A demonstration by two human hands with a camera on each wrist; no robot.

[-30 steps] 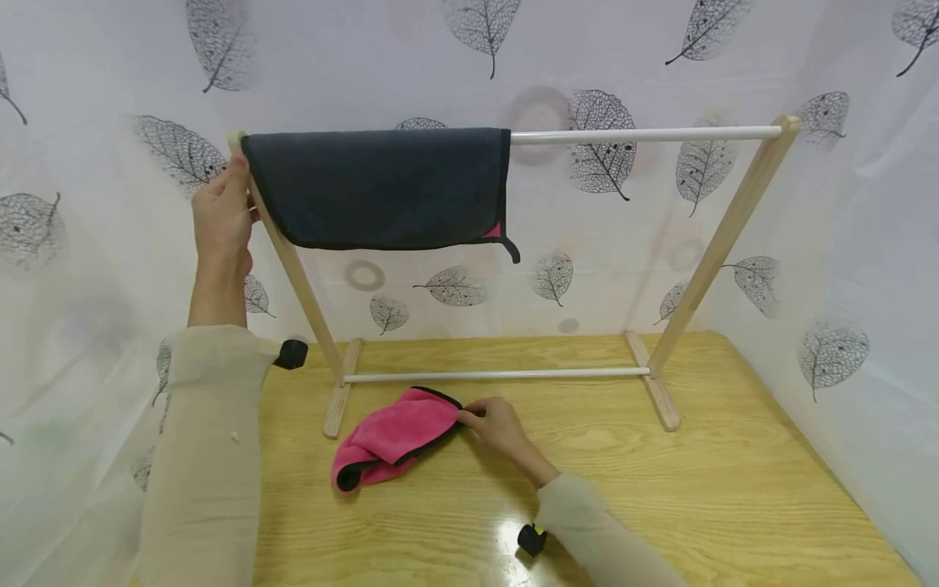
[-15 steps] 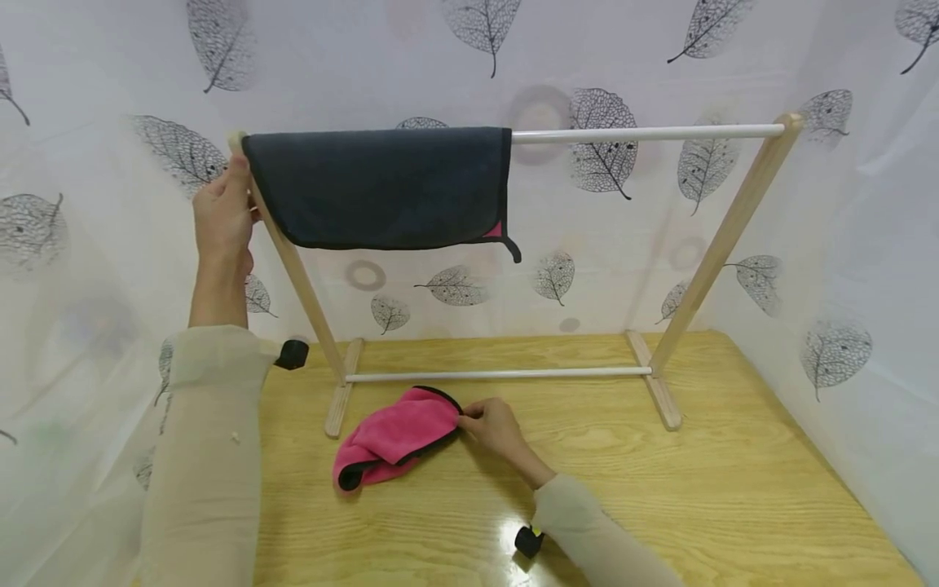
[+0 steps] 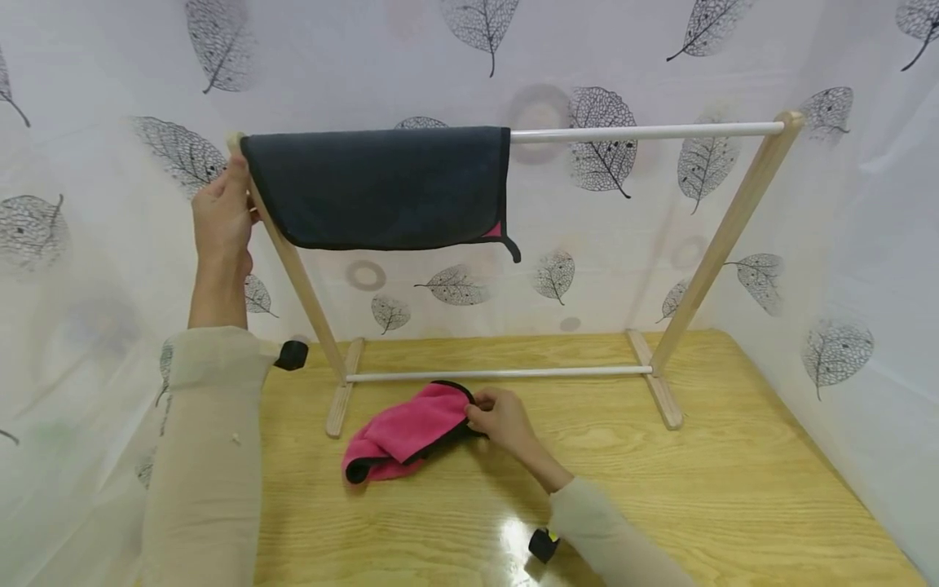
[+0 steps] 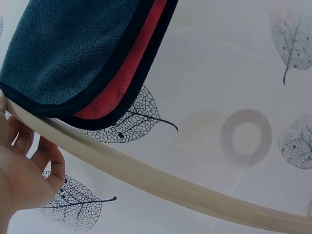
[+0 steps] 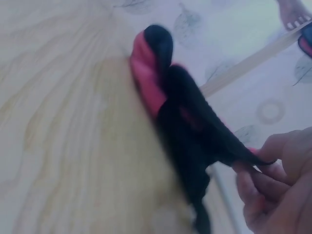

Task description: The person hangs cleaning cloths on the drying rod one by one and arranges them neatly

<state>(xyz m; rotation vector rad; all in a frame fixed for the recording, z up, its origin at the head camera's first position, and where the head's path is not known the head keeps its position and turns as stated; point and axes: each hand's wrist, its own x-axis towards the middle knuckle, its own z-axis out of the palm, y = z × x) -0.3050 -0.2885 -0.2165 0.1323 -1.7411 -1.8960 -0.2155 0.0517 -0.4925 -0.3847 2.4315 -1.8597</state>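
My right hand [image 3: 504, 420] pinches the edge of a crumpled pink towel [image 3: 418, 424] with black trim. Its dark reverse side [image 5: 187, 131] shows in the right wrist view, and the pinched edge is raised. High on the left, my left hand [image 3: 223, 216] holds the wooden post [image 4: 146, 178] of a drying rack near its top, thumb on the front and fingers behind. Beside that hand, a dark grey towel [image 3: 374, 187] with black binding is draped over the rack's white top rail [image 3: 645, 133]. Its pink underside [image 4: 114, 92] shows between the layers in the left wrist view.
The rack's right post [image 3: 726, 236] stands on a wooden foot [image 3: 663, 403]. A white lower bar [image 3: 499, 373] runs just behind the pink towel. Leaf-printed sheeting [image 3: 587, 293] hangs behind and beside the wooden table [image 3: 734, 505].
My right hand has moved slightly right and up, drawing the pink towel along with it and raising its near edge. The left hand and the grey towel have stayed in place.
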